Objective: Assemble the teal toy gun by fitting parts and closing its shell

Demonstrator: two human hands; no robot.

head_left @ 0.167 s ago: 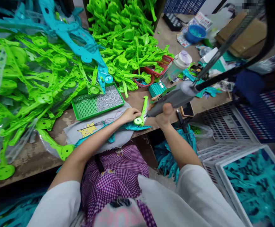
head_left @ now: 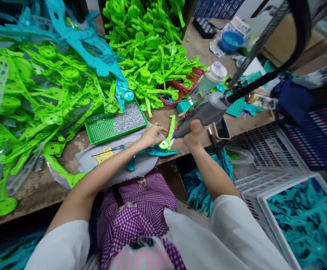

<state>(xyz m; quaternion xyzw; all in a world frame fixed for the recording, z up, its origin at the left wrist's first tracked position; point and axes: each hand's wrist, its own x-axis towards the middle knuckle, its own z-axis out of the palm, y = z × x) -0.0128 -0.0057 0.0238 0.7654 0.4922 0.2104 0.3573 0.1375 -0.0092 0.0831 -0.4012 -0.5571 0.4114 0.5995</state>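
So the green plastic arm piece [head_left: 169,134] lies at the front edge of the tabletop [head_left: 33,187], stacked on a teal piece [head_left: 163,151], with its round end toward the person. The left hand [head_left: 151,135] rests on it with fingers spread flat, pinning rather than gripping, which looks like it's there to keep the two parts lined up. The right hand [head_left: 193,132] is clenched around a grey powered screwdriver [head_left: 205,111], tip angled down right at the round end of the green piece. A thick black cable [head_left: 267,77] runs off the back of the tool up and to the right, probably hung so the weight stays off the wrist.

Just behind the left hand sits a green tray [head_left: 116,122] half full of tiny silvery screws, close enough to grab from without reaching. Under the work is a grey cloth with a yellow cartoon print [head_left: 107,153]. Further out it's huge heaps of green parts [head_left: 39,93] across the left and back, plus a red basket [head_left: 171,98] and a white-lidded bottle [head_left: 212,77]. Down at the right, a white crate [head_left: 267,198] holds teal parts.
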